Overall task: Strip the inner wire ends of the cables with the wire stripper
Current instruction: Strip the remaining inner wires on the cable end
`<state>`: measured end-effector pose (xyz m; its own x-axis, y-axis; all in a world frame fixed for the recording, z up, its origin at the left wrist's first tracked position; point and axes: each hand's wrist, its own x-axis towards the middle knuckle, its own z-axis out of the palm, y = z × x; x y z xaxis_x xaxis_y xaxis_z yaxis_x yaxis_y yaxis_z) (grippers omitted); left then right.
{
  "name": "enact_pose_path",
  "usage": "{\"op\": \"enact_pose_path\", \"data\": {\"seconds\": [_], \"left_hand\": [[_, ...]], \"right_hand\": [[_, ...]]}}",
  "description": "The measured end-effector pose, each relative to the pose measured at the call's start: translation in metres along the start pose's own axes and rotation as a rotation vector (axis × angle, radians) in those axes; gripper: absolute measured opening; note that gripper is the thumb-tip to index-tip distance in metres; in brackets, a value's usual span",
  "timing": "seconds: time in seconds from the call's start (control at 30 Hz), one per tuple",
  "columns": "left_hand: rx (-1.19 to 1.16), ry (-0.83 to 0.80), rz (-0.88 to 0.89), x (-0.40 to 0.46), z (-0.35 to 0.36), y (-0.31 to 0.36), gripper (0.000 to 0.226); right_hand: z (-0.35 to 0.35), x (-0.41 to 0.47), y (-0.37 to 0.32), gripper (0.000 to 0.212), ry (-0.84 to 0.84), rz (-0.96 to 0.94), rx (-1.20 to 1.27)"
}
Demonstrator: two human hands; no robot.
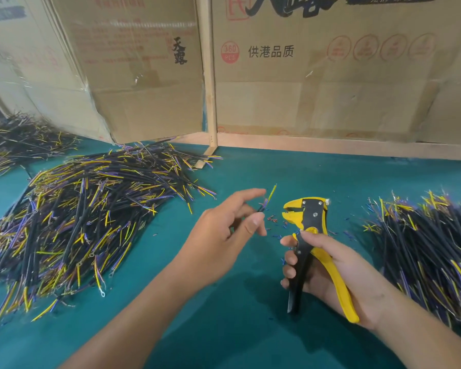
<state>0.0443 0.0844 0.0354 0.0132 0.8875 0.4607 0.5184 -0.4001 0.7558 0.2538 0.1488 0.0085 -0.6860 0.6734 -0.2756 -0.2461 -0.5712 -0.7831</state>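
The left hand [224, 225] pinches one black cable [262, 207] between thumb and a finger, its other fingers spread — the yellow inner wire [273, 189] sticks up from the cable's end. The right hand [328, 272] has its grip curled round the handles of the yellow-and-black wire stripper [308, 235], held upright just beside the cable, apart from it. Both hover over the green desk [250, 166]. Cable piles lie left [91, 214] and right [431, 251]; cardboard boxes [330, 83] stand behind.
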Motion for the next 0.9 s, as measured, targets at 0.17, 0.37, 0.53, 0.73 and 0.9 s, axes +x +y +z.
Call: {"op": "enact_pose_path", "data": {"seconds": [0.17,0.37,0.53,0.73,0.9], "left_hand": [[-0.101,0.124,-0.231,0.008,-0.003,-0.011,0.008],[0.096,0.143,-0.513,0.026,-0.003,-0.043,0.018],[0.136,-0.052,-0.560,0.048,-0.002,-0.049,0.023],[0.999,-0.170,-0.430,0.067,-0.067,-0.063,0.014],[1.378,-0.322,-0.576,0.059,-0.130,-0.082,0.021]], "right_hand": [[-0.006,0.006,0.002,0.042,0.001,0.006,-0.014],[-0.017,0.016,0.005,0.055,-0.012,0.048,0.001],[-0.017,0.015,0.004,0.055,-0.006,0.060,0.000],[-0.008,0.005,0.000,0.047,-0.008,0.065,0.015],[0.001,-0.002,-0.004,0.040,0.032,0.051,0.017]]}}
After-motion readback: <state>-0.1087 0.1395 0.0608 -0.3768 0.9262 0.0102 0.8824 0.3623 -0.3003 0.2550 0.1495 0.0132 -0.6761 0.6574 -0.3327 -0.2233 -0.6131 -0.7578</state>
